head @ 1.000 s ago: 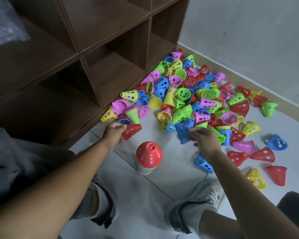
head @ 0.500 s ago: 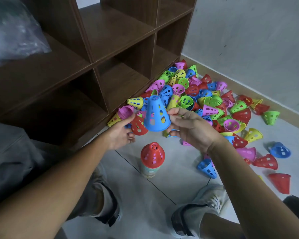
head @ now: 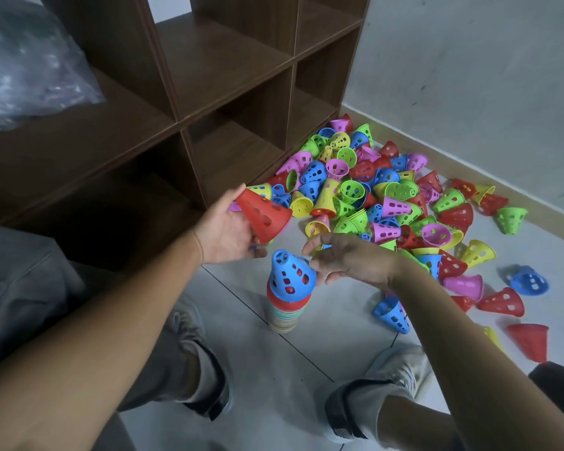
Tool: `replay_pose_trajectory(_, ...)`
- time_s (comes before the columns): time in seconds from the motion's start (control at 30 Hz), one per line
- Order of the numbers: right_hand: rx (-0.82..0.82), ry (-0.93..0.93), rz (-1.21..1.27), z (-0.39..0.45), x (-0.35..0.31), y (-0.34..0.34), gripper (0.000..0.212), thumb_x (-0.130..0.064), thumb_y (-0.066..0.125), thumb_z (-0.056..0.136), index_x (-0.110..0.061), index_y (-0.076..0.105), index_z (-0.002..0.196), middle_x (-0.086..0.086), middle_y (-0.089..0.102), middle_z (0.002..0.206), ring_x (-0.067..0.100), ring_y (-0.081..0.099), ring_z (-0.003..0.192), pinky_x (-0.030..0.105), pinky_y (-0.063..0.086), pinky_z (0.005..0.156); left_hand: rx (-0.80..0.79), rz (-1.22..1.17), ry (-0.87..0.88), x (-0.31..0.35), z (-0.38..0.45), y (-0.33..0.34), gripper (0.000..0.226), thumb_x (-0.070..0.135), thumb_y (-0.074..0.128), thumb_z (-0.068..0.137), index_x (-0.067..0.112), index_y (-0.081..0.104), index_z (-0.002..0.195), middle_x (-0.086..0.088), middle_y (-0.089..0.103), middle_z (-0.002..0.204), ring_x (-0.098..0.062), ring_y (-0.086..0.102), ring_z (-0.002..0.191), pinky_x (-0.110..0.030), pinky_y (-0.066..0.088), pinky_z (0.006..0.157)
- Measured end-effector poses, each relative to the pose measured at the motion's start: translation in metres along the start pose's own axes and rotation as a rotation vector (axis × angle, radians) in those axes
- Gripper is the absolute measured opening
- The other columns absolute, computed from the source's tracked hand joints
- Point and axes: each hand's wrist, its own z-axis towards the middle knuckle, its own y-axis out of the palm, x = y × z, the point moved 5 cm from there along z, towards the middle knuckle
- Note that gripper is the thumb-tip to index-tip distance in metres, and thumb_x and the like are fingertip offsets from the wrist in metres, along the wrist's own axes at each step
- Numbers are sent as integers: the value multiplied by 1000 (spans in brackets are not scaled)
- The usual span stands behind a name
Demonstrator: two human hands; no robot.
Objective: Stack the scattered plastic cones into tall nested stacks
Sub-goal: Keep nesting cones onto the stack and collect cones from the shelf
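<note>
A dark wooden shelf unit (head: 228, 92) rose beyond both hands, a clear plastic bag (head: 30, 60) lying on one of its boards up and to the left of the left hand. On the pale tiled floor (head: 306, 353), a heap of scattered cones (head: 372, 196) in red, blue, green, yellow and pink spread out beyond and to the right of the right hand, running along the foot of the grey wall (head: 469, 76). The person's two shoes (head: 394, 372) stood on the tiles beneath the forearms. Between the hands and just below them stood the nested stack (head: 285, 310), upright on the floor, with a blue cone (head: 290, 275) seated on top of it, point upward. The left hand (head: 228, 232) was grasping a red cone (head: 264, 216), which lay tilted across its palm and fingers, wide mouth turned down and to the right, held just above and to the left of the stack. The right hand (head: 349, 262) was released, fingers loosely spread, its fingertips just beside the blue cone; whether they touched it could not be told. A loose blue cone (head: 393, 315) lay on its side on the floor below the right wrist.
</note>
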Motion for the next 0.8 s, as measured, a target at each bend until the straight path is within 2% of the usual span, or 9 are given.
replay_pose_trajectory(0.07,14,54,-67,-1,3,-1,27,-10,60,96,-15,54,122,1,76,88,10,72,82,26,54,78,-28,14,-22,1,-3,5,99,73,70,66,12,51,142,-16,53,129,-28,54,103,-46,39,95)
replay_pose_trajectory(0.17,29,92,-214,0,11,-5,27,-20,62,96,-17,54,122,-2,78,95,13,73,87,27,56,78,-64,21,-41,1,-6,10,100,69,74,65,11,49,143,-17,58,125,-28,61,99,-48,45,90)
replay_pose_trajectory(0.23,73,108,-228,0,18,-13,27,-22,62,96,-18,55,122,-4,77,97,13,74,86,30,57,81,-98,52,-67,0,-5,13,108,66,75,66,10,38,150,-19,49,137,-32,57,110,-51,43,95)
replay_pose_trajectory(0.3,157,134,-186,-1,29,-27,27,-22,62,95,-19,56,121,-3,77,98,15,74,88,34,56,84,-129,103,-92,-2,-4,18,108,63,78,65,10,38,150,-18,42,143,-34,49,121,-54,38,104)
replay_pose_trajectory(0.4,326,171,-140,-6,56,-52,24,-19,62,96,-16,59,120,4,75,102,25,73,90,39,55,83,-113,178,-123,-3,-2,25,82,58,87,58,15,65,125,-13,57,127,-28,56,113,-47,47,96)
replay_pose_trajectory(0.5,503,258,-191,-13,97,-75,22,-20,60,97,-11,62,118,10,70,104,27,72,85,47,59,81,-128,245,-133,-4,-1,32,61,55,90,54,21,73,102,-7,68,106,-24,62,99,-41,50,86)
replay_pose_trajectory(0.6,646,418,-286,-24,136,-86,28,-25,62,97,-9,63,120,11,66,106,22,64,80,34,56,70,-153,333,-171,-5,-2,39,61,53,94,48,18,73,94,-7,72,99,-21,66,92,-39,52,86)
replay_pose_trajectory(0.7,642,505,-328,-25,165,-82,32,-26,62,96,-10,62,124,15,65,118,21,59,80,28,49,62,-166,436,-200,-8,0,43,70,53,96,43,16,71,95,-10,68,105,-24,60,98,-45,44,97)
replay_pose_trajectory(0.8,576,556,-397,-23,183,-71,39,-25,61,96,-8,58,131,15,60,130,32,59,114,35,48,92,-183,475,-224,-12,2,44,82,55,95,44,11,66,106,-20,60,122,-30,54,110,-48,37,104)
